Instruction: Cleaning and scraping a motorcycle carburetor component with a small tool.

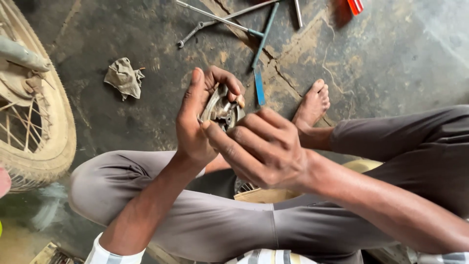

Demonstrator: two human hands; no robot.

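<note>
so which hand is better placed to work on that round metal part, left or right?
Probably right. The left hand is wrapped around the round metal part, gripping its rim, while the right hand has its fingertips on the part's open face.

A person in grey trousers [220, 225] and a white striped shirt with rolled cuffs [105, 255], foot [312, 103] bare.

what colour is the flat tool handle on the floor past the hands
Blue, on the flat tool handle lying on the dark floor; head view.
</note>
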